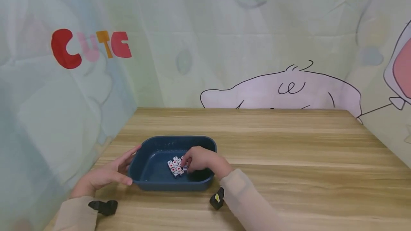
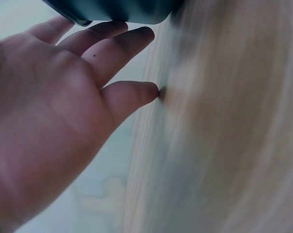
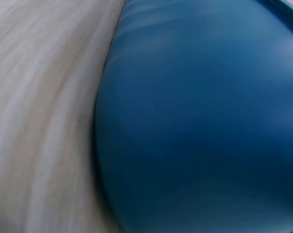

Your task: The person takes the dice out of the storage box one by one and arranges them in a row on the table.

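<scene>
In my head feed, white dice [image 1: 174, 164] lie lower centre in the blue tray [image 1: 170, 186], the right hand [image 1: 200, 158] bending fingers onto them, grip hidden; I'd expect them light, hard, slick, best pinched by opposite faces. Left wrist: the left hand [image 2: 54, 97], at left, spreads loosely, grasping nothing. Right wrist: tray, tabletop [image 3: 44, 116].

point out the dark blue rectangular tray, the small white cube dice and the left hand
Dark blue rectangular tray [image 1: 170, 186], head view: near outer wall.
Small white cube dice [image 1: 175, 167], head view: middle of the cluster.
Left hand [image 1: 107, 175], head view: middle of the hand.
</scene>
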A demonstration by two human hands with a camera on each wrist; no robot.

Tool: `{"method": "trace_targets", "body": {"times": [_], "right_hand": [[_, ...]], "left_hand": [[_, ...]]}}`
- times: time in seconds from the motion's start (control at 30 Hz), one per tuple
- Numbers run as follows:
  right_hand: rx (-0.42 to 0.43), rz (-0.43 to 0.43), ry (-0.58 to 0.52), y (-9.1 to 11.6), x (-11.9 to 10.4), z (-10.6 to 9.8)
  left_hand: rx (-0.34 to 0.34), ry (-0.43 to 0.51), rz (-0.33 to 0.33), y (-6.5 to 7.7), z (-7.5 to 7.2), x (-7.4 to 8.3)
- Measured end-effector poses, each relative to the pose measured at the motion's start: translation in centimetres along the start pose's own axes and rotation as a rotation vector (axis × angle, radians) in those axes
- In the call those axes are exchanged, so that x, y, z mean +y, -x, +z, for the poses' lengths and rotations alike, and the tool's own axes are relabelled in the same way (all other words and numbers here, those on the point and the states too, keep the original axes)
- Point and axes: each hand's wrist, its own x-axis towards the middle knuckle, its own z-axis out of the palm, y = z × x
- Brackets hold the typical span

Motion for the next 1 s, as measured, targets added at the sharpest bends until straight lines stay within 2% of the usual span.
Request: {"method": "trace_targets", "body": {"times": [0.27, 0.63, 0.87, 1.0], "right_hand": [[0.008, -0.002, 0.035, -0.54, 0.07, 0.03], [0.038, 0.038, 0.031, -0.66, -0.35, 0.01], [0.048, 0.073, 0.038, -0.30, -0.63, 0.55], [0.045, 0.061, 0.061, -0.24, -0.66, 0.75]], "left_hand": [[0.007, 0.012, 0.037, -0.16, -0.01, 0.03], [0.009, -0.013, -0.014, -0.12, -0.53, 0.47], [-0.025, 0.035, -0.005, 0.11, -0.32, 0.17], [-0.034, 0.039, 0.014, 0.29, -0.37, -0.11]]}}
